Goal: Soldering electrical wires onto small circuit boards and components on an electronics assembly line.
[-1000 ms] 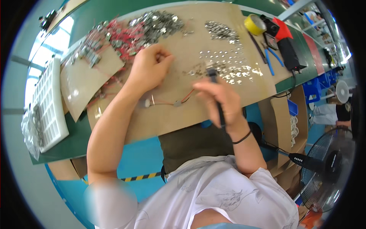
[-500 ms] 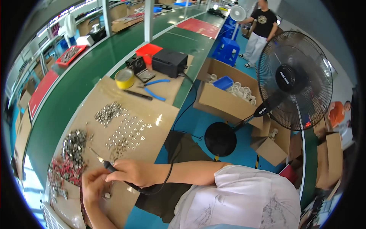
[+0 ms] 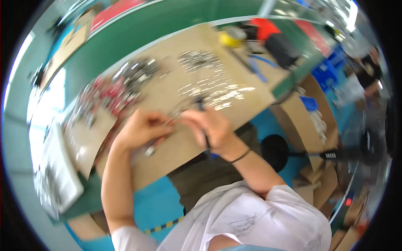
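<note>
My right hand (image 3: 213, 127) is closed round the black handle of a soldering iron (image 3: 207, 142), which stands nearly upright over the mat. Close beside it, the fingers of my left hand (image 3: 144, 127) are pinched together on a small wired part (image 3: 149, 151), whose pale end hangs below them. Blur hides its details and whether the iron touches it. Beyond my hands, rows of small shiny metal pieces (image 3: 215, 90) lie on the tan mat (image 3: 167, 165), with a denser heap of metal pieces (image 3: 197, 60) behind.
Left of the rows are a silvery heap (image 3: 136, 73) and red-wired parts (image 3: 111, 96). Yellow tape (image 3: 232, 37), blue-handled pliers (image 3: 257, 69) and a black box (image 3: 282, 49) sit at the back right. A cardboard box (image 3: 299, 121) and a fan base (image 3: 274, 151) stand right of the bench.
The view has swung left, so the bench and its things appear farther right. Both hands now appear nearer the middle, and the soldering iron has turned more upright in my right hand.
</note>
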`<state>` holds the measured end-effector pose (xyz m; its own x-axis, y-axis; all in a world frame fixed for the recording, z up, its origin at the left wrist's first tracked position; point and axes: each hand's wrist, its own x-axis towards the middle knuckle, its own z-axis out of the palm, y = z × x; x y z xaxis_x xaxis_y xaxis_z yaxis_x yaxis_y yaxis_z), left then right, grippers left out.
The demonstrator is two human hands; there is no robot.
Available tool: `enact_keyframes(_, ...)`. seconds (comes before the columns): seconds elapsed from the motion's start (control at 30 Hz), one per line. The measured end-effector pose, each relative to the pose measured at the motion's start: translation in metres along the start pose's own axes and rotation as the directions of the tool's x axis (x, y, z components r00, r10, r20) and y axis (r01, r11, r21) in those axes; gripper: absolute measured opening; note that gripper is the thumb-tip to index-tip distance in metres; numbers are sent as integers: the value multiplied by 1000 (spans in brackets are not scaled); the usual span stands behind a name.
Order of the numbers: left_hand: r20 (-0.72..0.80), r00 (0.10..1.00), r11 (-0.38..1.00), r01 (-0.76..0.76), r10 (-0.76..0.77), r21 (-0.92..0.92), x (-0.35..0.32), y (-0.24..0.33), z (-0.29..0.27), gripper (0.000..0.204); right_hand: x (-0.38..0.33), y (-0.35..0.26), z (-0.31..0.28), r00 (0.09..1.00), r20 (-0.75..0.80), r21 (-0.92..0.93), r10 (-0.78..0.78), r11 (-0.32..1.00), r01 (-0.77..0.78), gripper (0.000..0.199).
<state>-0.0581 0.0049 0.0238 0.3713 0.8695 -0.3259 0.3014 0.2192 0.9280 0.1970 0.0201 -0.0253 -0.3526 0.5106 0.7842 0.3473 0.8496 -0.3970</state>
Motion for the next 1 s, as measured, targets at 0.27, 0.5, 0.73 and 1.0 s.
enact_keyframes(0.27, -329, 941, 997, 77, -78, -17, -1, -4, 6, 16, 4, -15, 13, 998, 64, 97, 1, 995, -7, 41)
enact_keyframes(0.5, -495, 845, 936, -18, 202, 352, 5, -16, 17, 16, -9, -14, -4, 980, 193, 263, 50, 959, -101, 43)
enact_keyframes(0.73, -449, 767, 802, -139, 458, 581, 9, -31, 21, 10, -11, -2, -23, 911, 293, 308, 290, 874, -376, 26)
enact_keyframes(1.0, -458, 769, 807, -126, 447, 576, 9, -27, 25, 8, -9, -2, -19, 917, 265, 244, 298, 899, -363, 17)
